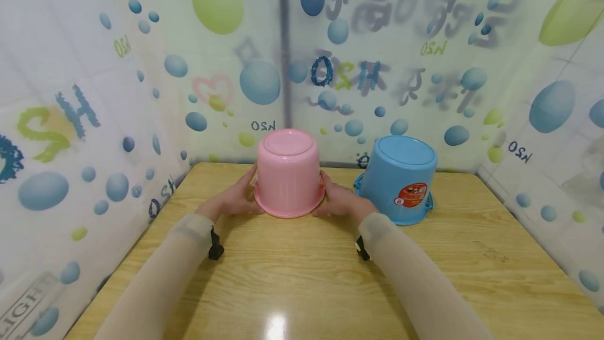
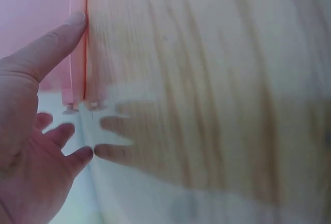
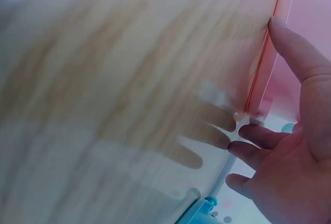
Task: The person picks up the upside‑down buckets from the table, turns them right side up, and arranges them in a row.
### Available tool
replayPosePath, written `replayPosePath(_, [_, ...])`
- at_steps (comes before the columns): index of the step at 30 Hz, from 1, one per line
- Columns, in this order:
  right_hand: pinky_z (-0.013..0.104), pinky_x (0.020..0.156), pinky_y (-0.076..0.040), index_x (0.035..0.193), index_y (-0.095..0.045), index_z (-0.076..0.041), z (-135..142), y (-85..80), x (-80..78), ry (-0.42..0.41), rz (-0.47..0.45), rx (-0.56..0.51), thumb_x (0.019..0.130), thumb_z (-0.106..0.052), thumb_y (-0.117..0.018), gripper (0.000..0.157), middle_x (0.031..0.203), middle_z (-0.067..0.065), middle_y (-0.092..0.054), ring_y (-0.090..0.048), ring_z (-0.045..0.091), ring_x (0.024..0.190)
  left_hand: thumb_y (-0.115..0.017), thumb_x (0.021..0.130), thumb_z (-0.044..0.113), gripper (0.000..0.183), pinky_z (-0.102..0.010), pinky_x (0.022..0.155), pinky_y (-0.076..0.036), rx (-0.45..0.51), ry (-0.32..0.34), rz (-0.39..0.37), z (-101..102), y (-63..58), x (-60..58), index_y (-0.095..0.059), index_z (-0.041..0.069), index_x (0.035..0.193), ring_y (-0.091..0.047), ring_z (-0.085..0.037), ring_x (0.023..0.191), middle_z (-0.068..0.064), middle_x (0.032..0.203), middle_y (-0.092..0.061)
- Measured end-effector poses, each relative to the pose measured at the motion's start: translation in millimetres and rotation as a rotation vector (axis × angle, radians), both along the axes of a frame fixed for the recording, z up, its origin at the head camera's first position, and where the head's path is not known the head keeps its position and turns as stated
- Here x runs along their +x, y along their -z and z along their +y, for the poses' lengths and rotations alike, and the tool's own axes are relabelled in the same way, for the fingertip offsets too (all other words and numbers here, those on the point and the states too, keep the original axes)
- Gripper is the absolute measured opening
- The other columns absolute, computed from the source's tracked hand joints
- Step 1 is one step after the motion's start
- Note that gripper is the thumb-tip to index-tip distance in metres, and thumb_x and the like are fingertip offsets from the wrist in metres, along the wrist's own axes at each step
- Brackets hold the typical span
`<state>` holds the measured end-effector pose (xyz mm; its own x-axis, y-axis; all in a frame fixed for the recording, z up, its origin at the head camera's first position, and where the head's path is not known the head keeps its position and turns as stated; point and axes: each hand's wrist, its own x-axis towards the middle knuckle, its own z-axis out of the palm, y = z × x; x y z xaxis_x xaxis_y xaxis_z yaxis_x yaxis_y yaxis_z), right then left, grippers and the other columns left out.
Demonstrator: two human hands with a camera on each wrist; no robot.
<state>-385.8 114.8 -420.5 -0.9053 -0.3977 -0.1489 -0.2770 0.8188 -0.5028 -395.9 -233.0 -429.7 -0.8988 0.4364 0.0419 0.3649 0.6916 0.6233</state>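
A pink bucket [image 1: 289, 180] stands upside down on the wooden table [image 1: 288, 277], its rim against the tabletop. On its left side is my left hand [image 1: 235, 195], and on its right side my right hand [image 1: 341, 199]. In the left wrist view the straight thumb [image 2: 54, 43] lies against the rim, while the other fingers spread out beyond the bucket's side, apart from it. The right wrist view shows much the same: the thumb [image 3: 294, 45] touches the rim and the fingers are spread near the table surface.
To the right, close to my right forearm, a blue bucket [image 1: 401, 172] also sits upside down, with a red label [image 1: 412, 195] on its side. Patterned curtains [image 1: 259, 30] with blue and green dots enclose the table at the back and both sides.
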Motion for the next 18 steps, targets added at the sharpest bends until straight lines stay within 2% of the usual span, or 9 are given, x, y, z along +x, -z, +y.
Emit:
replayPosePath(5, [0.064, 0.125, -0.006, 0.162, 0.017, -0.032, -2.8, -2.3, 1.6, 0.034, 0.002, 0.009, 0.082, -0.055, -0.080, 0.128, 0.170, 0.003, -0.022, -0.020, 0.041, 0.155, -0.093, 0.074, 0.027, 0.140, -0.061, 0.124, -0.014, 0.033, 0.025, -0.014, 1.9, -1.0, 0.0, 0.016, 0.047, 0.159, -0.016, -0.040, 0.156, -0.013, 0.170, -0.019])
replayPosePath(9, [0.065, 0.124, -0.002, 0.161, 0.020, -0.035, -3.7, -2.3, 2.2, 0.036, -0.001, -0.008, 0.083, -0.051, -0.081, 0.128, 0.171, 0.000, -0.019, -0.018, 0.039, 0.156, -0.092, 0.075, 0.027, 0.138, -0.061, 0.124, -0.015, 0.042, -0.010, -0.033, 2.7, -0.4, 2.2, 0.017, 0.055, 0.155, -0.023, -0.041, 0.154, -0.018, 0.164, -0.033])
replayPosePath(13, [0.066, 0.124, -0.003, 0.162, 0.017, -0.035, -2.4, -2.8, 2.0, 0.027, 0.029, -0.025, 0.083, -0.048, -0.082, 0.127, 0.170, 0.000, -0.023, -0.023, 0.036, 0.156, -0.093, 0.075, 0.028, 0.137, -0.062, 0.124, -0.017, 0.052, -0.028, -0.024, 2.8, -1.2, 5.1, 0.014, 0.057, 0.155, -0.028, -0.041, 0.153, -0.018, 0.163, -0.036])
replayPosePath(18, [0.065, 0.124, -0.011, 0.158, 0.017, -0.047, 2.4, -6.9, 1.0, 0.001, 0.070, -0.059, 0.083, -0.052, -0.081, 0.124, 0.169, 0.003, -0.027, -0.030, 0.035, 0.153, -0.092, 0.075, 0.031, 0.133, -0.061, 0.121, -0.026, 0.096, -0.023, -0.006, -0.2, -4.8, 7.5, 0.012, 0.055, 0.156, -0.037, -0.038, 0.149, -0.018, 0.160, -0.041])
